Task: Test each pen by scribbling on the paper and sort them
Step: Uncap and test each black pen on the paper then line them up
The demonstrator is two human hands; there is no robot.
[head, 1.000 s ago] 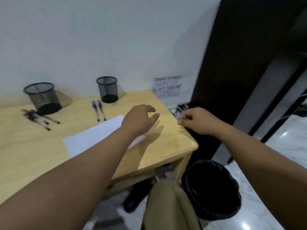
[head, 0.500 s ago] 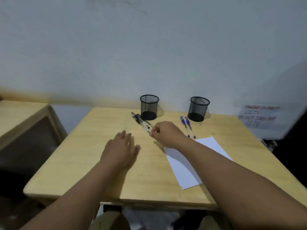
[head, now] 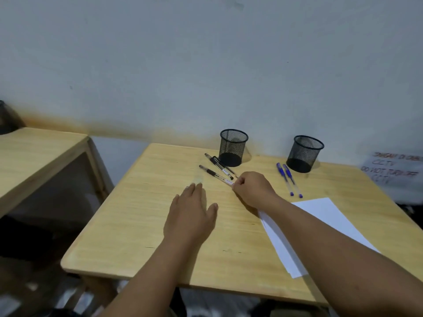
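Black pens [head: 218, 168] lie by the left cup [head: 233, 148], blue pens [head: 288, 178] by the right cup [head: 305, 153], seemingly grouped for sorting. Your right hand [head: 253, 189] pinches the end of one black pen [head: 216, 177] on the worktop [head: 142, 225]. Your left hand [head: 191, 215] rests flat, fingers straight, holding nothing. The paper [head: 320, 216] waits under your right forearm.

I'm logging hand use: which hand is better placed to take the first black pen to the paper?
Right. The right hand already pinches the black pen and lies beside the paper; the left hand rests flat on the table.

Both forearms bare, no sleeves, rings or watch
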